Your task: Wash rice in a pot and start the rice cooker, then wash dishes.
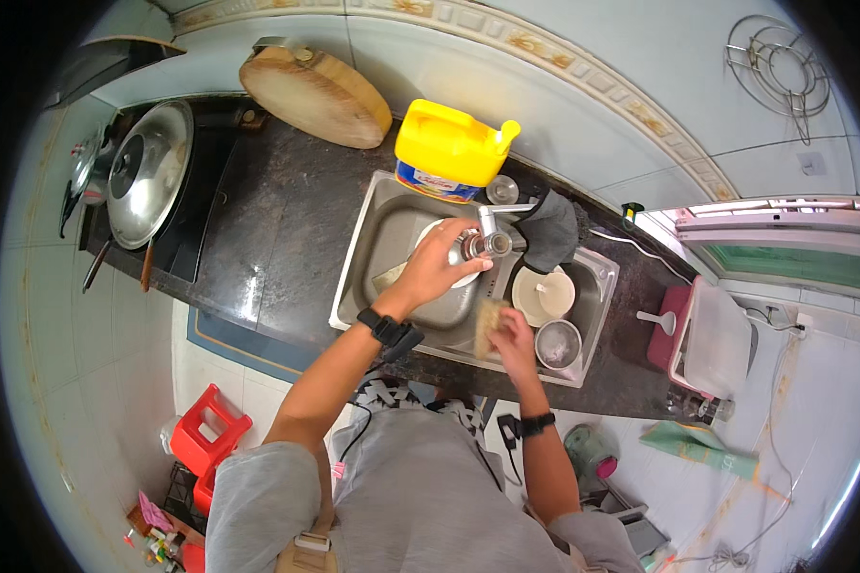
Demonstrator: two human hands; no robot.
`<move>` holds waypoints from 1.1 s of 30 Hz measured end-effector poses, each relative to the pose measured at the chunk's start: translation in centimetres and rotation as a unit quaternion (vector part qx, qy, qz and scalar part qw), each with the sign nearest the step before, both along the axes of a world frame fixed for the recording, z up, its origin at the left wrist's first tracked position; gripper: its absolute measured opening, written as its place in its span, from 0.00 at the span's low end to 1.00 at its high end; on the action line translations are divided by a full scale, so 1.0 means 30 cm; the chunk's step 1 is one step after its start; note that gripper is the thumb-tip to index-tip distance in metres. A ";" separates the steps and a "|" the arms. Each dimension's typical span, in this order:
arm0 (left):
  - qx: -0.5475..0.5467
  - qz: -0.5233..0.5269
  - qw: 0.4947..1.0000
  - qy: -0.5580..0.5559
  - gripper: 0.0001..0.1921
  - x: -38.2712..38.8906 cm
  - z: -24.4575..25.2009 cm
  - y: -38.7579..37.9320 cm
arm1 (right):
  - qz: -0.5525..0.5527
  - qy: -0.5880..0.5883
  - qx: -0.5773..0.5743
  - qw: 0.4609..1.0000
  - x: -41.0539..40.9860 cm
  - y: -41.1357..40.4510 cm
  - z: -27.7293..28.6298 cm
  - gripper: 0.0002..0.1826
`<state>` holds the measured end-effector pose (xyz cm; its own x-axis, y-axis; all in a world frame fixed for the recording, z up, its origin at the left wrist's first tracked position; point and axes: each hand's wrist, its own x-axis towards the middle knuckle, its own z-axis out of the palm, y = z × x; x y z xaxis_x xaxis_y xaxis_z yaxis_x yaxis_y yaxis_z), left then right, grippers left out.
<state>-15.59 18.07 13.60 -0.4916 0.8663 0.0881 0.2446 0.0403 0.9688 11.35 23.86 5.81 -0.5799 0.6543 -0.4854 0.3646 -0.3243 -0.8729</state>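
My left hand (441, 261) is at the faucet (493, 236) over the large basin of the stainless steel sink (351, 286), its fingers around a small rounded object just beside the spout; whether it grips this or the spout's end, I cannot tell. Beneath that hand a white dish (466, 278) partly shows. My right hand (514, 340) holds a tan scrubbing sponge (487, 328), slightly blurred, above the sink's front edge. Close to it, in the small basin, are a metal bowl (558, 344) and pale bowls (542, 295). A dark gray cloth (550, 233) hangs by the faucet.
Behind the sink stand a yellow plastic jug (448, 147) and a small glass (502, 190). A round wooden chopping board (315, 97) leans against the wall. To the left, a lidded wok (150, 175) sits on the stove. A pink bin (677, 329) stands on the right counter.
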 end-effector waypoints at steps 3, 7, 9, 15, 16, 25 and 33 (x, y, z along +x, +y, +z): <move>-0.059 0.018 0.998 0.032 0.31 0.080 -0.088 -0.062 | 0.017 0.014 0.070 0.997 -0.124 0.051 -0.048 0.24; -0.188 0.036 0.948 -0.255 0.31 0.232 -0.406 -0.205 | 0.095 -0.016 0.153 0.984 -0.269 0.030 0.032 0.24; -0.160 0.043 0.913 -0.373 0.30 0.280 -0.423 -0.202 | 0.150 0.005 0.096 0.984 -0.243 0.019 0.045 0.26; -0.174 0.033 0.864 -0.471 0.21 0.226 -0.453 -0.146 | 0.046 -0.167 0.389 0.905 -0.071 0.255 0.024 0.31; -0.168 0.033 0.865 -0.472 0.21 0.222 -0.456 -0.130 | 0.047 -0.220 0.542 0.809 -0.062 0.313 0.018 0.30; -0.164 0.066 0.902 -0.394 0.12 0.154 -0.415 -0.045 | 0.119 -0.247 0.393 0.878 -0.087 0.392 -0.100 0.24; -0.141 0.104 0.947 -0.270 0.15 0.119 -0.488 -0.044 | 0.009 0.039 0.124 0.992 -0.297 0.079 -0.128 0.29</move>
<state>-12.01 16.74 -1.05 -0.5620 0.6968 -0.4456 -0.3257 0.3087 0.8937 2.43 26.23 1.97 -0.6226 0.7364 -0.2646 0.2967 -0.0907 -0.9506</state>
